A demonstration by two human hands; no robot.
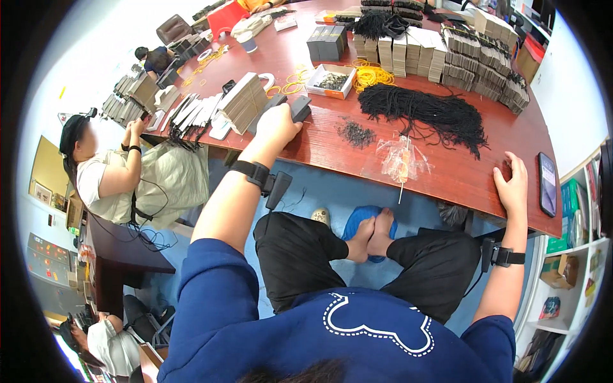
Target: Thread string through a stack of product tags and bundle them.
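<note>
My left hand [278, 131] is closed around a dark grey block-like stack [300, 108] at the table's near edge. Just left of it stands a thick stack of grey-brown cards [244, 102]. At the right, my right hand [513, 185] lies on the table with its fingers stretched out and nothing in it. A phone [547, 184] lies beside that hand. Between my hands, a thin metal-tipped tool with an orange handle [403, 167] lies on crumpled clear plastic, its tip over the edge. Behind it spreads a bundle of black cords [424, 115], next to small dark bits [356, 134].
A white box of small metal pieces [332, 82] and yellow rubber bands [373, 76] sit farther back. Stacks of cards [469, 57] line the far right. At the left, a co-worker [108, 166] handles stacks. Shelves [568, 281] stand to the right.
</note>
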